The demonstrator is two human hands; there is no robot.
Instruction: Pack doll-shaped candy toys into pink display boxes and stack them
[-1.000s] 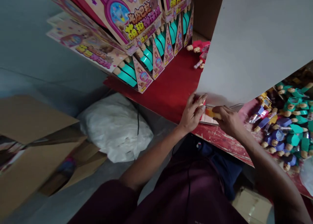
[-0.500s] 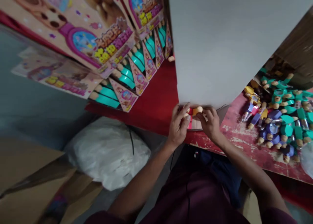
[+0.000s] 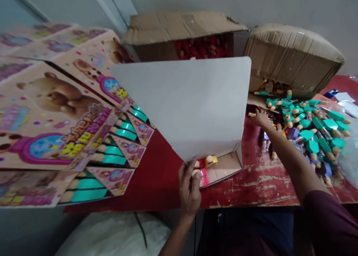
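My left hand (image 3: 190, 187) grips the left end of an open display box (image 3: 228, 166), its fingers over the edge beside the toys inside. A yellow toy (image 3: 210, 160) and red-pink toys (image 3: 203, 177) lie in the left part of this box; its right part shows bare cardboard. The tall white lid (image 3: 195, 99) stands up behind. My right hand (image 3: 261, 118) is at the left edge of a toy pile, its fingers around a small toy with a yellow part (image 3: 252, 115), mostly hidden.
Teal and purple toys (image 3: 313, 133) are heaped on the worn red table (image 3: 263, 189). Printed bear boxes (image 3: 56, 110) stand at the left. Behind are a carton with red toys (image 3: 184, 28) and a tipped carton (image 3: 291, 58). A white sack (image 3: 117, 233) lies below.
My right hand has left the box and moved right to the toy pile. The yellow toy now lies in the box. The view has shifted, showing the cartons behind.
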